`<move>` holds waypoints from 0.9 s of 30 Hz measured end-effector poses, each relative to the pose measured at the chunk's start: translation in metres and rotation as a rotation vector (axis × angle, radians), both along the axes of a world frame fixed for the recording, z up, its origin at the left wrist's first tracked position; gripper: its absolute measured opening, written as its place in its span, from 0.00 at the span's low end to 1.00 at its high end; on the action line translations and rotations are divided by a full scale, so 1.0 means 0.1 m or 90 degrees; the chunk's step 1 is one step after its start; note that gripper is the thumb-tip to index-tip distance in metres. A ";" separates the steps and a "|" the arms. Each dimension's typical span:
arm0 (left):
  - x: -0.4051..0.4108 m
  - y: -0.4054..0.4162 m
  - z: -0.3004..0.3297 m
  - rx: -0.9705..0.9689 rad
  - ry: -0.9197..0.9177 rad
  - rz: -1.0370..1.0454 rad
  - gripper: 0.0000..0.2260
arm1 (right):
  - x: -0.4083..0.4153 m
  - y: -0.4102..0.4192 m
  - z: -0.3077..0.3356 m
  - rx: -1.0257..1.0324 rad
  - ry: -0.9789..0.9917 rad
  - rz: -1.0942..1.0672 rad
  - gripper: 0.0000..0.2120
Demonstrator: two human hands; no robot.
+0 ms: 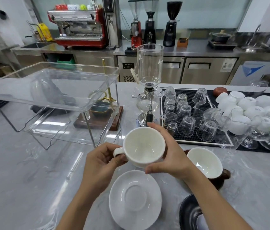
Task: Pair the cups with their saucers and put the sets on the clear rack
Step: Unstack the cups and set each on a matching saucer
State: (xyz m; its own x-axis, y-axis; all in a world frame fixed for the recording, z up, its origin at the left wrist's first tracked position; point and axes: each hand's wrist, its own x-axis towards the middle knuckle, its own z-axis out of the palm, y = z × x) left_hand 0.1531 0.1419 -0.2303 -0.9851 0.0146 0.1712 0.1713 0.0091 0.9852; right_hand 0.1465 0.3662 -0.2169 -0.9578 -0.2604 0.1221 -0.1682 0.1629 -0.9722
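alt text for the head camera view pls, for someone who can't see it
Both hands hold a white cup above an empty white saucer on a grey counter: the left hand pinches its handle, the right hand wraps its far side. A clear rack stands empty to the left, a second cup sits right, and upturned glasses crowd a black mat behind.

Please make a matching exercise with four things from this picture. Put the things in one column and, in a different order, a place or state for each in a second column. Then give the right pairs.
Things:
1. white cup
2. white saucer
3. clear rack
4. drinking glasses

Places or states:
A. upside down on the black mat
B. lying bare on the counter, nearest the camera
C. held by both the left hand and the right hand
D. standing at the left with nothing on its top shelf

Pairs: 1-C, 2-B, 3-D, 4-A
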 end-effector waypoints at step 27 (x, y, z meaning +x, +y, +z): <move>0.49 -0.35 -0.55 -0.176 -0.075 -0.002 0.11 | 0.44 -0.27 -0.55 0.208 -0.036 0.069 0.51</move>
